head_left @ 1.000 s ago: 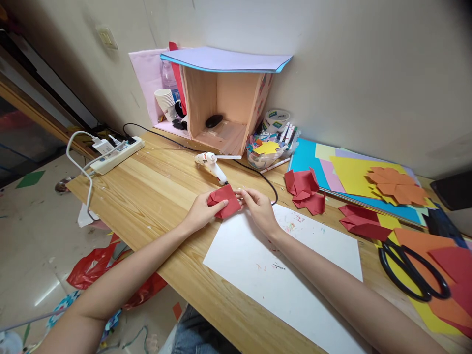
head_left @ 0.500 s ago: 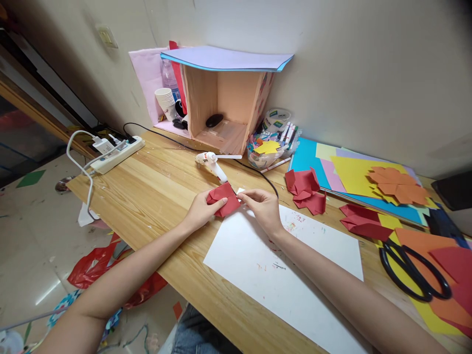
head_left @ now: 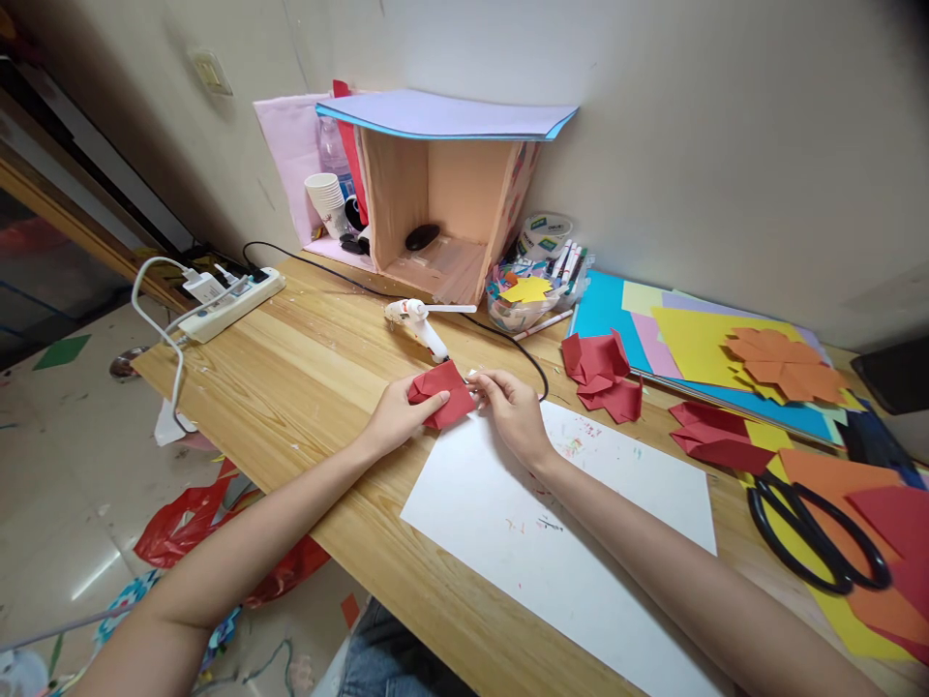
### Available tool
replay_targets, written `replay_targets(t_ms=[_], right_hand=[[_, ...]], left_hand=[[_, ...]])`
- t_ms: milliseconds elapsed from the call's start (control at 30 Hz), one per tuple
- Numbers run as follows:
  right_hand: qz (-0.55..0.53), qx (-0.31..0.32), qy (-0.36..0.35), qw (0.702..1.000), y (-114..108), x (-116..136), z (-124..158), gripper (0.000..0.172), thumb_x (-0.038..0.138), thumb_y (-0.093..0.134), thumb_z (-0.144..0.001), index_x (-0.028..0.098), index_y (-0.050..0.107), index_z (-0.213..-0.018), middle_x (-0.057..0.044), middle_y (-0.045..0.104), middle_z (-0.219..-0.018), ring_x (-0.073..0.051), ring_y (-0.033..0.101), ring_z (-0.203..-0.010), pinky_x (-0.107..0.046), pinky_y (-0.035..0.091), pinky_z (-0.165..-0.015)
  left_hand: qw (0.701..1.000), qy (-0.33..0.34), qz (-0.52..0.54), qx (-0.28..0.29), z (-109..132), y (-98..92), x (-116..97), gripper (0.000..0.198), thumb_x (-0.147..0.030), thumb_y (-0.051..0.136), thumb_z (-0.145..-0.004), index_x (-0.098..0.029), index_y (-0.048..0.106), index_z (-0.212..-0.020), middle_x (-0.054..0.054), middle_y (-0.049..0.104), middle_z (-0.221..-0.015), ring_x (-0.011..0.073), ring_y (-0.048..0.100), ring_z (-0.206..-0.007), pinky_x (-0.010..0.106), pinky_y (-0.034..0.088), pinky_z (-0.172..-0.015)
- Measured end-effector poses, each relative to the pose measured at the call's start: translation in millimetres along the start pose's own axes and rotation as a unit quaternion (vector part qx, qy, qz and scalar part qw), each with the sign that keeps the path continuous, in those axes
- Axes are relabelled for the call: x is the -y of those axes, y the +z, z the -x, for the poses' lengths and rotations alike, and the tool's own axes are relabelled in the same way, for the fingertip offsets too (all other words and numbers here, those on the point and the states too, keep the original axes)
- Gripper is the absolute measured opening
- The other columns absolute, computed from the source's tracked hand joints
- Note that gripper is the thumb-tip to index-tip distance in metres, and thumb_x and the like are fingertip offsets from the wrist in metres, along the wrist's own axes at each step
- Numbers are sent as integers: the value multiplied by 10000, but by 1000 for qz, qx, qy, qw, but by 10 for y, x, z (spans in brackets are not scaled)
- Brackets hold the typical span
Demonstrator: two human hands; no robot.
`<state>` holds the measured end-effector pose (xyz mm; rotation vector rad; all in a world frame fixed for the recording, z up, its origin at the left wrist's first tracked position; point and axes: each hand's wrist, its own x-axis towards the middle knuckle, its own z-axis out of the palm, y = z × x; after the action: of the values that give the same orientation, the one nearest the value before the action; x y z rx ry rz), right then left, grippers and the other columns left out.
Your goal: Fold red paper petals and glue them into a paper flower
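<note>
My left hand (head_left: 398, 411) grips a folded piece of red paper (head_left: 451, 385), thumb on top and fingers underneath. At its right edge, the thumb and fingertips of my right hand (head_left: 514, 411) are pinched together. Whatever they hold, if anything, is too small to make out. Just beyond the red paper lies a white glue gun (head_left: 419, 327) with a glue stick (head_left: 454, 309) coming out of its back. A white sheet (head_left: 581, 523) with colored marks is spread under my right forearm. More folded red paper (head_left: 602, 376) rests to the right of my right hand.
Black-handled scissors (head_left: 817, 532) lie on orange and yellow paper at the right. Behind them is a stack of colored sheets (head_left: 616, 315) topped by an orange paper flower (head_left: 788, 363). An open box (head_left: 464, 194), a tub of markers (head_left: 533, 305) and a power strip (head_left: 232, 308) stand farther back.
My right hand has shifted slightly, and its fingers have curled in a little at the paper's edge. My left hand keeps its hold on the red paper, almost still.
</note>
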<state>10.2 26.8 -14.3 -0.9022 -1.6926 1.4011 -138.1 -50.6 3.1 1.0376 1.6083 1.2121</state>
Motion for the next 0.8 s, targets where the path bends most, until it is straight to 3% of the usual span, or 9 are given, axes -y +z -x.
replay_targets(t_ms=[233,600,800], right_hand=[[-33,-9,15,999,-17,44,4,212,356,618,-674,158,667,-733,-67,673,-763,-173,597,-703,-294,458,-665],[-9,-5,-1,1000,-27,34,-18,272,347,415,-834,166,596,-741,-17,614,-685,-115,522,-595,-242,402,-601],[-2,-9,0,1000,-21,-9,-26,229,350,534,-768,155,651,-797,-47,658,-771,-148,570,-710,-267,424,-669]], left_hand=[[1000,-3,17,10,15,4,-22,327,-381,619,-663,-115,607,-853,47,656,-806,139,569,-678,226,439,-631],[1000,-1,8,8,10,2,-12,312,-375,624,-661,-107,591,-816,37,636,-753,124,542,-638,217,426,-605],[1000,-1,8,6,7,6,-9,307,-371,623,-666,-110,595,-824,33,639,-764,120,545,-640,210,427,-595]])
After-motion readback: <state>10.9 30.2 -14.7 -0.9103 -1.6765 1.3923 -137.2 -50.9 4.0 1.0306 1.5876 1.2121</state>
